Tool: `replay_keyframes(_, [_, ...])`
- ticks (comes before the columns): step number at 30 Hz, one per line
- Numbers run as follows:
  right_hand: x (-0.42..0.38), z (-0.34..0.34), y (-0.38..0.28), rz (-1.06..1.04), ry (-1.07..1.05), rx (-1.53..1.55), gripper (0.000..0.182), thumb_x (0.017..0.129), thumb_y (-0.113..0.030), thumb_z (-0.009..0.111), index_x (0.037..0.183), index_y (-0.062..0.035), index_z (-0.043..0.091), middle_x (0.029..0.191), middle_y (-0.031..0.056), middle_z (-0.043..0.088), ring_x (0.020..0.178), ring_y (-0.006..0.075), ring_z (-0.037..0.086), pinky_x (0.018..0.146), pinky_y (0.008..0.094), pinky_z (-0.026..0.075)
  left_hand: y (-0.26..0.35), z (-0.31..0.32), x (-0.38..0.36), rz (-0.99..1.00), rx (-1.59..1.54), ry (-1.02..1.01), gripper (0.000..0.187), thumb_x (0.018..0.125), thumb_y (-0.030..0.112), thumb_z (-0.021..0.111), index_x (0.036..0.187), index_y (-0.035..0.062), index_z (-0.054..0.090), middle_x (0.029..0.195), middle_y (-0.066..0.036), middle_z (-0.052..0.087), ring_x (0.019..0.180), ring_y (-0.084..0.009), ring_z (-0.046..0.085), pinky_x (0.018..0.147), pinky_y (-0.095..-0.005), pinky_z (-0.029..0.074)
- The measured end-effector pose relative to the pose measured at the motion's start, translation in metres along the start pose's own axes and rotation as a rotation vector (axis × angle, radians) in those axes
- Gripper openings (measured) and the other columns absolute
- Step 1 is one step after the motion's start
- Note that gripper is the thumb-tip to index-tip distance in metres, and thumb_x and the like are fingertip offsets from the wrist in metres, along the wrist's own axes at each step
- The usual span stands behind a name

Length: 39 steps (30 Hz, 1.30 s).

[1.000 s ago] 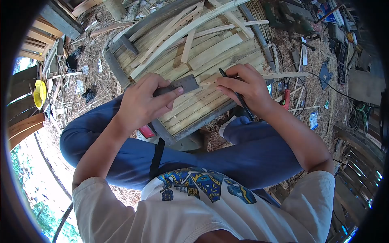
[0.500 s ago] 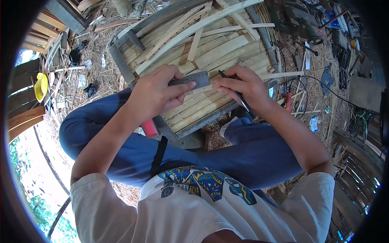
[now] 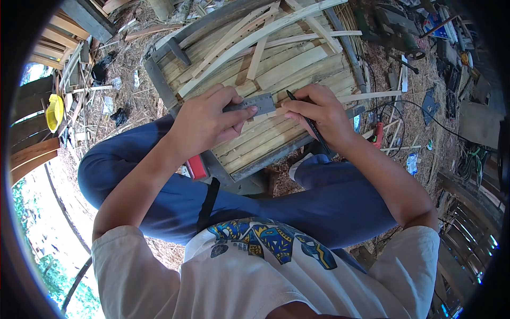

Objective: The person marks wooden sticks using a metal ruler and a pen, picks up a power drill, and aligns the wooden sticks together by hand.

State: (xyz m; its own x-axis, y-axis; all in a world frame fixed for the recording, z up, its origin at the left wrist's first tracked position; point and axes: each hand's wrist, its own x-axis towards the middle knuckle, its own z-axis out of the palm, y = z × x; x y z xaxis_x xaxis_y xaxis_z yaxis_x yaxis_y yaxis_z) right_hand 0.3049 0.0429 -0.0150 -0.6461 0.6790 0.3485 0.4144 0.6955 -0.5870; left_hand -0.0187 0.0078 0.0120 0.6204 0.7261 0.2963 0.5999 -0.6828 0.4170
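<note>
My left hand [image 3: 209, 123] is closed around a short grey steel ruler [image 3: 260, 103], with marks showing on its face. The ruler lies against a narrow wooden strip [image 3: 370, 97] that runs out to the right beyond my other hand. Between the fingers of my right hand [image 3: 322, 116] is a black pen [image 3: 316, 131], its upper end near the ruler's right end and its lower end pointing toward my leg. Fingers hide part of the strip and of the ruler. Both hands are above the near side of a slatted wooden bench [image 3: 241, 155].
Several long wooden strips [image 3: 256, 36] lie across the bench. A red object [image 3: 196, 167] sits by my left knee. On the littered ground to the right are a red-handled tool [image 3: 378, 134] and a black cable [image 3: 436, 121]. A yellow helmet-like object [image 3: 54, 113] is at far left.
The ruler has tilted slightly, and its marks show brighter. The wooden strip and the pen have shifted very little; both hands keep their hold.
</note>
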Motion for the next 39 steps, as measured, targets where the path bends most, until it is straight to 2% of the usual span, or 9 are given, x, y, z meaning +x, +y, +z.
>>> replay_keyframes(5, [0.0007,-0.0015,-0.0013,-0.012,-0.017,-0.019,0.026,0.088,-0.014,0.086,0.114,-0.0132,0.084,0.107,0.0055,0.069,0.102,0.0266,0.067,0.094,0.0428,0.046,0.0014,-0.0003,-0.0021,0.002,0.019,-0.023,0.047,0.078,0.015,0.09,0.124,0.0219,0.087,0.111,-0.003,0.071,0.096,-0.0248,0.072,0.073,-0.0393,0.061])
replay_keyframes(14, [0.0019,-0.002,-0.0001,-0.036,-0.018,-0.024,0.026,0.087,-0.015,0.086,0.113,-0.0146,0.084,0.107,0.0044,0.067,0.102,0.0269,0.065,0.094,0.0428,0.046,-0.0024,-0.0013,0.0009,0.081,0.052,0.005,0.046,0.079,0.015,0.089,0.124,0.0228,0.086,0.111,-0.004,0.071,0.093,-0.0252,0.07,0.078,-0.0402,0.058])
replay_keyframes(17, [0.0021,-0.0033,0.0005,-0.032,-0.029,-0.031,0.029,0.085,-0.014,0.092,0.113,-0.0133,0.086,0.105,0.007,0.069,0.1,0.03,0.066,0.092,0.0428,0.048,-0.0045,0.0025,-0.0007,0.086,0.055,0.013,0.044,0.08,0.015,0.088,0.123,0.0222,0.086,0.11,-0.004,0.07,0.092,-0.0257,0.069,0.08,-0.0409,0.056])
replay_keyframes(26, [0.0006,-0.003,0.0017,-0.04,-0.036,-0.027,0.029,0.085,-0.015,0.092,0.113,-0.0127,0.085,0.105,0.007,0.069,0.101,0.03,0.065,0.093,0.0432,0.048,-0.0059,0.0033,-0.0019,0.097,0.044,0.003,0.045,0.079,0.018,0.089,0.124,0.0219,0.086,0.109,-0.004,0.071,0.093,-0.0265,0.068,0.079,-0.0415,0.056])
replay_keyframes(29, [-0.0004,-0.0024,0.0021,-0.034,-0.042,-0.029,0.028,0.086,-0.016,0.092,0.113,-0.0123,0.085,0.105,0.0072,0.069,0.102,0.0301,0.065,0.094,0.0434,0.048,-0.0054,0.0031,-0.0021,0.094,0.041,0.004,0.045,0.079,0.018,0.088,0.124,0.0219,0.086,0.11,-0.004,0.071,0.093,-0.0264,0.068,0.079,-0.0417,0.056])
replay_keyframes(32, [-0.0002,-0.0012,0.0001,-0.034,-0.021,-0.005,0.029,0.087,-0.013,0.085,0.115,-0.0138,0.084,0.106,0.0048,0.067,0.103,0.027,0.066,0.094,0.0429,0.045,-0.0051,0.0036,-0.0023,0.092,0.043,-0.001,0.044,0.079,0.017,0.088,0.123,0.0217,0.086,0.11,-0.004,0.071,0.092,-0.0263,0.068,0.079,-0.0416,0.056])
replay_keyframes(35, [-0.0006,-0.0009,0.0006,-0.018,-0.03,-0.027,0.027,0.087,-0.015,0.092,0.113,-0.012,0.085,0.107,0.0073,0.069,0.102,0.0305,0.066,0.093,0.0429,0.049,-0.0053,0.0048,-0.0023,0.09,0.043,0.009,0.044,0.079,0.017,0.088,0.123,0.0219,0.086,0.11,-0.004,0.071,0.092,-0.0263,0.068,0.08,-0.0415,0.056])
replay_keyframes(38, [-0.0009,0.0021,0.0017,-0.022,-0.01,0.002,0.027,0.087,-0.013,0.085,0.115,-0.0125,0.084,0.106,0.0053,0.068,0.102,0.0275,0.066,0.094,0.0426,0.045,-0.0058,0.0059,-0.0027,0.088,0.055,0.012,0.046,0.078,0.017,0.088,0.124,0.022,0.086,0.11,-0.004,0.071,0.093,-0.0264,0.068,0.08,-0.0415,0.056])
replay_keyframes(39, [-0.0008,0.0012,0.0013,-0.016,-0.015,-0.002,0.027,0.087,-0.013,0.087,0.114,-0.0125,0.084,0.106,0.0059,0.068,0.101,0.0284,0.066,0.093,0.0427,0.046,-0.0052,0.006,-0.0022,0.088,0.057,0.016,0.046,0.078,0.017,0.088,0.124,0.022,0.086,0.11,-0.004,0.071,0.093,-0.0266,0.068,0.08,-0.0415,0.056])
